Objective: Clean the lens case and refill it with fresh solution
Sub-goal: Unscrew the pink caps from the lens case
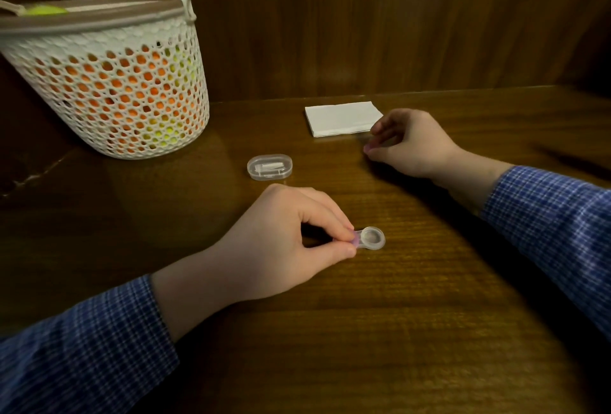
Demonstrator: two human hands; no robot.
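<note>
The left hand [284, 241] pinched the lens case [369, 239] flat on the tabletop [429, 281], one well uncapped. The right hand [410, 144] held something small and purple, probably the cap, in curled fingers [375, 142] near the tissue [342, 117]. It seemed the opening step; next, the second well needs uncapping.

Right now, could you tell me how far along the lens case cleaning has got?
Early on. Done: one cap is off, since one well of the lens case lies open. In hand: the left hand pinches the case's other end on the table; the right hand holds a small purple piece, probably that cap. Left: wiping with the untouched folded tissue, then refilling; no solution bottle is in view.
</note>
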